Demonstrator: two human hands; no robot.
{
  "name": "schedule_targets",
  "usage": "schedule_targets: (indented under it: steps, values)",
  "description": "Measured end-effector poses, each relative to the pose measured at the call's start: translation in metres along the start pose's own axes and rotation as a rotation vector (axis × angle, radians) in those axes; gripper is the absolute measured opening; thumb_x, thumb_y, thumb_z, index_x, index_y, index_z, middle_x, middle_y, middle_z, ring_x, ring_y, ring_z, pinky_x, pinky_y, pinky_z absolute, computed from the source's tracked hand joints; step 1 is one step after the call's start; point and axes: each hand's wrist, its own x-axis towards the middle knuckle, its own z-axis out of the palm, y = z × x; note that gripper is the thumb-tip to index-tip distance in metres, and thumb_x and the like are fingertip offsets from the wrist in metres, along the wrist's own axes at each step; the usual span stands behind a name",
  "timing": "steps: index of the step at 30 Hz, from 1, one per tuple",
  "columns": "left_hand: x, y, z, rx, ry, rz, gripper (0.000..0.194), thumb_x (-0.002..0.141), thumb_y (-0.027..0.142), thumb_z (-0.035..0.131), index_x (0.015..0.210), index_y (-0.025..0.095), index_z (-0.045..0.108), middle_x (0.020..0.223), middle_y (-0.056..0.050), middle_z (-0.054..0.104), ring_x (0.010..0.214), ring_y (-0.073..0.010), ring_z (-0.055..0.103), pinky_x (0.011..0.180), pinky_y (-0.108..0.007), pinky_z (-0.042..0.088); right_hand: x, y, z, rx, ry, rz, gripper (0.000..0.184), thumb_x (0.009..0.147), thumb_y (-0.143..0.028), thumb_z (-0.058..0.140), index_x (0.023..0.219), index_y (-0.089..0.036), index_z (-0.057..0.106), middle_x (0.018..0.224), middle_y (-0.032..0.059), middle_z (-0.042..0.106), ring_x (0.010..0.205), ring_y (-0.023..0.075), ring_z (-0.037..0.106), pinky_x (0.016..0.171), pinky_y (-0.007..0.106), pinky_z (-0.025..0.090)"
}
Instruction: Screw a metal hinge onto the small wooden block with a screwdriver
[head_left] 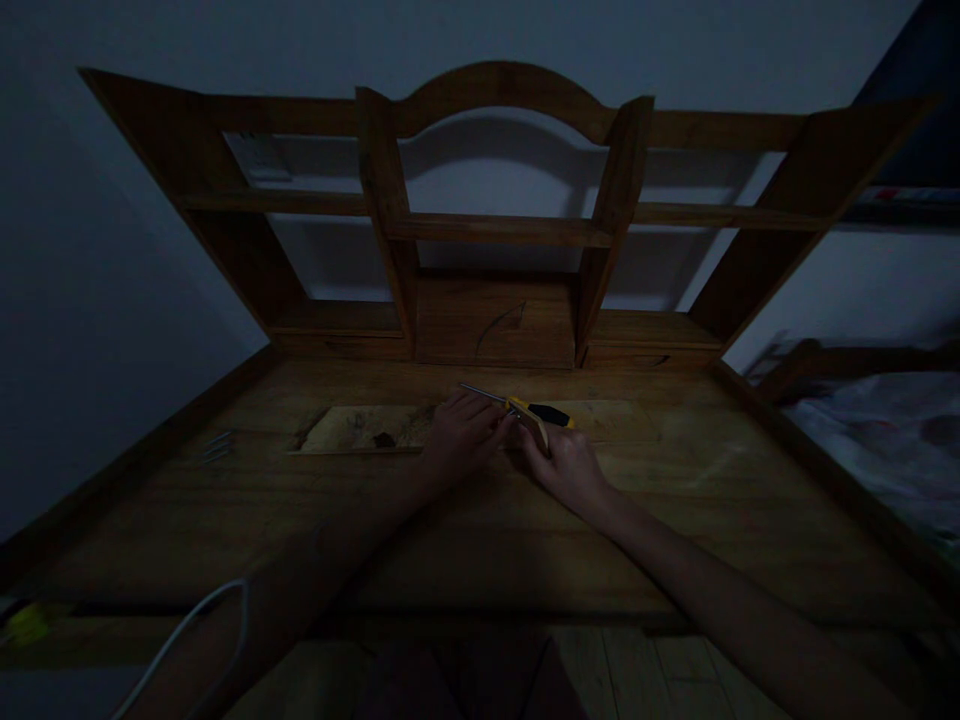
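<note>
In the dim light both hands meet over the middle of the wooden desk. My right hand (566, 465) is closed around a small flat wooden piece (534, 428). My left hand (463, 430) has its fingertips drawn together at the piece's near-left end, beside a small shiny metal bit (513, 411); what they pinch is hard to make out. Just beyond the hands is a screwdriver (551, 413) with a black and yellow handle, its shaft pointing left. I cannot tell whether a finger touches it. Under the hands runs a pale strip (352, 428) with a dark spot.
Several thin metal pieces (217, 447) lie on the desk top (300, 520) at the left. A shelf unit (499, 230) with an arched top rises at the back. Raised side edges border the desk. A white cord (202, 605) crosses near my left forearm.
</note>
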Motion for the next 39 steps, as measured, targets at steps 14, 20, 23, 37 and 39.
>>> schedule_targets:
  steps: [14, 20, 23, 37, 39]
  values:
    - [-0.0003, 0.0005, -0.0004, -0.028, 0.02, -0.023, 0.017, 0.099, 0.028, 0.052, 0.091, 0.019, 0.064, 0.085, -0.005, 0.069, 0.084, -0.019, 0.063, 0.078, -0.034, 0.048, -0.0003, -0.0005, 0.0, -0.005, 0.002, 0.007, 0.022, 0.098, -0.029, 0.049, 0.101, -0.02, 0.069, 0.081, 0.004, 0.074, 0.065, 0.0174, 0.069, 0.06, 0.027, 0.046]
    - [-0.0009, 0.0008, -0.0031, -0.044, -0.017, -0.032, 0.021, 0.099, 0.032, 0.052, 0.086, 0.019, 0.062, 0.084, -0.005, 0.068, 0.083, -0.0194, 0.062, 0.078, -0.035, 0.048, -0.0005, -0.0017, -0.0015, 0.001, -0.004, 0.011, 0.022, 0.097, -0.03, 0.05, 0.097, -0.019, 0.069, 0.076, 0.0037, 0.073, 0.062, 0.0169, 0.068, 0.059, 0.027, 0.046]
    - [-0.0008, 0.0025, -0.0026, -0.049, -0.021, -0.06, 0.019, 0.097, 0.036, 0.056, 0.095, 0.018, 0.062, 0.089, -0.006, 0.068, 0.086, -0.0207, 0.062, 0.08, -0.036, 0.048, 0.0002, -0.0019, -0.0025, 0.002, -0.001, 0.021, 0.023, 0.098, -0.03, 0.048, 0.099, -0.019, 0.069, 0.082, 0.0048, 0.075, 0.066, 0.0175, 0.069, 0.06, 0.027, 0.047]
    - [-0.0014, 0.0016, -0.0007, -0.045, -0.081, -0.076, 0.02, 0.101, 0.033, 0.049, 0.098, 0.017, 0.06, 0.092, -0.006, 0.067, 0.088, -0.0211, 0.062, 0.082, -0.036, 0.048, 0.0016, -0.0008, -0.0059, 0.015, -0.016, 0.015, 0.026, 0.099, -0.027, 0.046, 0.105, -0.018, 0.069, 0.086, 0.0055, 0.075, 0.072, 0.0186, 0.071, 0.064, 0.027, 0.048]
    - [-0.0018, 0.0015, 0.0001, -0.035, -0.082, -0.049, 0.018, 0.101, 0.029, 0.047, 0.1, 0.017, 0.061, 0.094, -0.006, 0.068, 0.092, -0.0214, 0.062, 0.087, -0.038, 0.048, 0.0016, -0.0009, -0.0063, 0.014, -0.016, 0.011, 0.025, 0.098, -0.027, 0.046, 0.105, -0.018, 0.069, 0.086, 0.0053, 0.075, 0.072, 0.0181, 0.071, 0.064, 0.027, 0.048]
